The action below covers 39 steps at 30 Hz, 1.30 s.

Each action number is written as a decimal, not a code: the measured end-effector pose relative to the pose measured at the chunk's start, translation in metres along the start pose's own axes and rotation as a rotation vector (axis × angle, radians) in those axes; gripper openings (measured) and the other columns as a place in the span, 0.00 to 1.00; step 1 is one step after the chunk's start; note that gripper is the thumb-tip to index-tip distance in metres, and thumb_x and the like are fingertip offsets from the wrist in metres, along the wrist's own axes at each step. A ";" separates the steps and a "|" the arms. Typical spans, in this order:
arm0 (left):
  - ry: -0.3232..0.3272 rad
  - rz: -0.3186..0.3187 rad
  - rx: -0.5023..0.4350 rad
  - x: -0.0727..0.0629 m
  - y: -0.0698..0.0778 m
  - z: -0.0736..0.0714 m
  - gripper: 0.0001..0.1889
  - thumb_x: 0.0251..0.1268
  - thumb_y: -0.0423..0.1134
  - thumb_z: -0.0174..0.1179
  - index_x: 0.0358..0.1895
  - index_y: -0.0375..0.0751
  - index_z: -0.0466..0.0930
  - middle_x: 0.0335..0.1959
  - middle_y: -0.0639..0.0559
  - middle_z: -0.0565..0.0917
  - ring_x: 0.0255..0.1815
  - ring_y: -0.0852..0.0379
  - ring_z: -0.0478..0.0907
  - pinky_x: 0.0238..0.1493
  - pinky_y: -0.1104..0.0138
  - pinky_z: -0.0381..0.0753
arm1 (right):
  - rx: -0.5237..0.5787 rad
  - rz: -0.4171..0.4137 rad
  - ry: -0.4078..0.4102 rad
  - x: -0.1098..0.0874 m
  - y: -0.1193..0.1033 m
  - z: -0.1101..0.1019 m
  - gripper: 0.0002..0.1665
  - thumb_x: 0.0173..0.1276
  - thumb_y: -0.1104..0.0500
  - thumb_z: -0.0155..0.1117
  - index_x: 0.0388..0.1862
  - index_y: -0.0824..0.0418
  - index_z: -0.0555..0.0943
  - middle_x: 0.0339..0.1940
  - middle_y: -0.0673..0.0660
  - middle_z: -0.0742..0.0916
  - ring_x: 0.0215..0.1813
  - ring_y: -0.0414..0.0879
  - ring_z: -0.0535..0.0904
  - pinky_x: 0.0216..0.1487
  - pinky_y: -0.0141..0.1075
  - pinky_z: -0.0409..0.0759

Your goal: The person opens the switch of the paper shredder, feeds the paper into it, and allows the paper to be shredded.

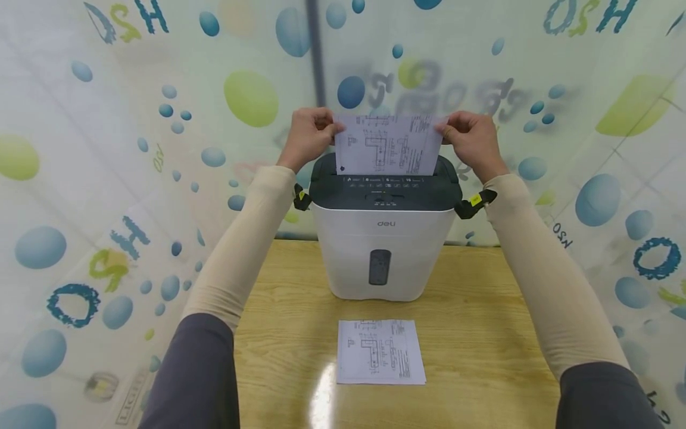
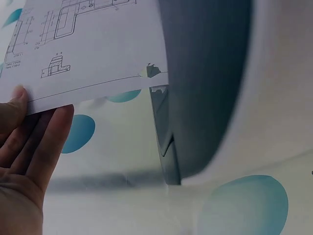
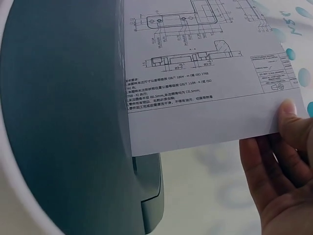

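A printed sheet of paper (image 1: 388,146) with technical drawings stands upright, its lower edge at the slot in the dark top of a white paper shredder (image 1: 343,244). My left hand (image 1: 311,136) pinches the sheet's upper left corner between thumb and fingers; the left wrist view shows that thumb (image 2: 18,105) on the paper. On the opposite side my right hand (image 1: 474,142) pinches the upper right corner, and its thumb (image 3: 289,117) lies on the sheet in the right wrist view. Whether the lower edge is inside the slot is hidden in the head view.
On the wooden table (image 1: 482,333), in front of the shredder, lies a stack of similar printed sheets (image 1: 380,353). A patterned curtain (image 1: 134,196) with blue and green dots hangs behind and along both sides. The shredder stands near the table's back edge.
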<state>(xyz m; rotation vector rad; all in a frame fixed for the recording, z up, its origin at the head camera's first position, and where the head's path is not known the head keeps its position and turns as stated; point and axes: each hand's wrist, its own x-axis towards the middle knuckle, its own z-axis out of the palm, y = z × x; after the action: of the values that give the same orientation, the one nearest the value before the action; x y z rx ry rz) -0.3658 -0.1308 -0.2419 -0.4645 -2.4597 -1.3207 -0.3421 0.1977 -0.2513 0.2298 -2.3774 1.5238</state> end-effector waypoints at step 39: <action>-0.217 -0.023 0.218 -0.013 -0.015 0.003 0.06 0.72 0.36 0.62 0.37 0.37 0.82 0.40 0.43 0.88 0.38 0.52 0.84 0.41 0.65 0.83 | -0.488 -0.008 -0.316 -0.002 -0.002 -0.002 0.20 0.79 0.50 0.59 0.53 0.65 0.85 0.52 0.69 0.89 0.52 0.61 0.87 0.54 0.52 0.81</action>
<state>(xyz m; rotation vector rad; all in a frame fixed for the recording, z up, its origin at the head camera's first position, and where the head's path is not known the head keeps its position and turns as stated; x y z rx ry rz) -0.3608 -0.1374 -0.2598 -0.5501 -2.7550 -1.0406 -0.3390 0.1992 -0.2499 0.3853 -2.8998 0.9087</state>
